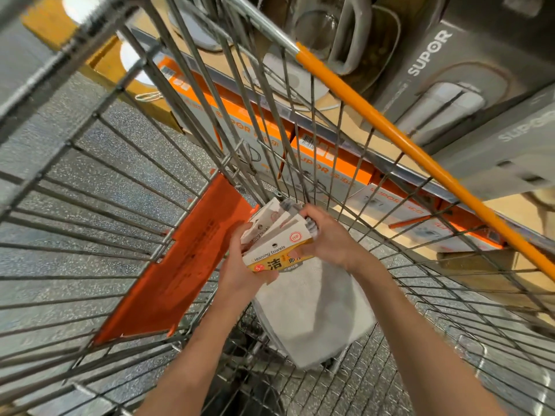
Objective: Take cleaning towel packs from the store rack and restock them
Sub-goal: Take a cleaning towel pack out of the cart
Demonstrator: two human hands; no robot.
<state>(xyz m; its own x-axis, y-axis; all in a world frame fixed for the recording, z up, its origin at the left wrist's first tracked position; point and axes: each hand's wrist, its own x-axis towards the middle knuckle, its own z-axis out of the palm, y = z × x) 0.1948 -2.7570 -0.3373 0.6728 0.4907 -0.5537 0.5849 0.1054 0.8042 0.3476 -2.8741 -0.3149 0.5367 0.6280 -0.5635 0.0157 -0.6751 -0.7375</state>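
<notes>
A bundle of cleaning towel packs (312, 307) hangs inside a wire shopping cart (90, 205). Each pack is a white folded cloth under a white and yellow card header printed "cleaning towels". My left hand (240, 265) grips the headers from the left and below. My right hand (327, 235) closes over the headers from the right, thumb on the front card. The cloths dangle below both hands, just above the cart's floor. How many packs are in the bundle I cannot tell.
An orange plastic flap (186, 265) lies against the cart's left side. The cart's orange handle bar (420, 151) runs diagonally at the right. Behind the wires are shelves with orange and grey SUPOR appliance boxes (450, 70). Speckled grey floor (90, 121) shows through the cart.
</notes>
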